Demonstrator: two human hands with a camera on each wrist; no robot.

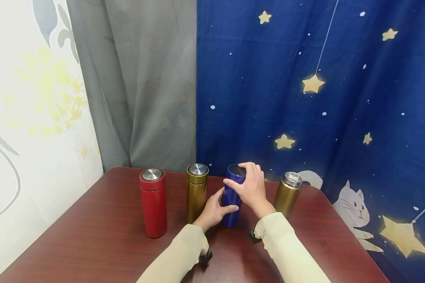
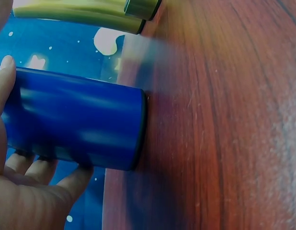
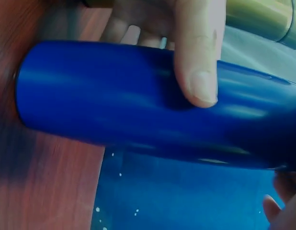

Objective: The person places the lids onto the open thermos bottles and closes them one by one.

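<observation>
A blue thermos bottle [image 1: 230, 196] with a dark, shiny top stands upright on the table. My left hand [image 1: 214, 210] grips its lower body, with the thumb across the front and the fingers round the far side. Higher up, my right hand [image 1: 252, 186] holds the bottle's top end, thumb on the near side and fingertips at the rim. In the left wrist view the blue bottle's base [image 2: 138, 129] meets the wood. The right wrist view shows the left thumb [image 3: 200, 81] lying across the blue body; the right hand's fingers [image 3: 277, 206] are only partly visible there.
A red thermos [image 1: 154, 208] and a gold thermos [image 1: 196, 192], both lidded, stand left on the brown table [image 1: 102, 236]. To the right, another gold thermos [image 1: 287, 196] is lidless, its steel neck showing. Beside it lies a gold cap [image 2: 142, 7]. Curtains [image 1: 241, 98] hang behind.
</observation>
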